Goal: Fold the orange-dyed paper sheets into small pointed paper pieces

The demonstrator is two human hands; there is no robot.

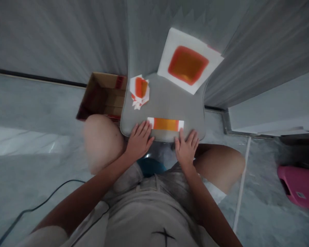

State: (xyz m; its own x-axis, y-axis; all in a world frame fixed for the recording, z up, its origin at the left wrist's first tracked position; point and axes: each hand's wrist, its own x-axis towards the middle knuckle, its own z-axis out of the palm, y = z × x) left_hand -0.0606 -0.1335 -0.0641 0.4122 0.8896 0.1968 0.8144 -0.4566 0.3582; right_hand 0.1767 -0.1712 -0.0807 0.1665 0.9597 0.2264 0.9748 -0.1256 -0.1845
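I see the left hand (139, 140) open and flat, fingertips on the left end of the orange-and-white paper strip (166, 124). Right hand (186, 149) also open, not grasping, fingertips at the strip's right end. Strip lies along the near edge of the grey seat (170, 103). Small paper stack (139, 91) near far-left edge; orange-printed sheet (187, 65) over far edge; cardboard box (101, 96) just left.

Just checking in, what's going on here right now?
A seated person has their left hand and right hand at the ends of a white-and-orange paper strip on a gray chair seat. A small stack of orange-marked pieces and a larger orange-squared white sheet lie beyond; an open cardboard box sits alongside.
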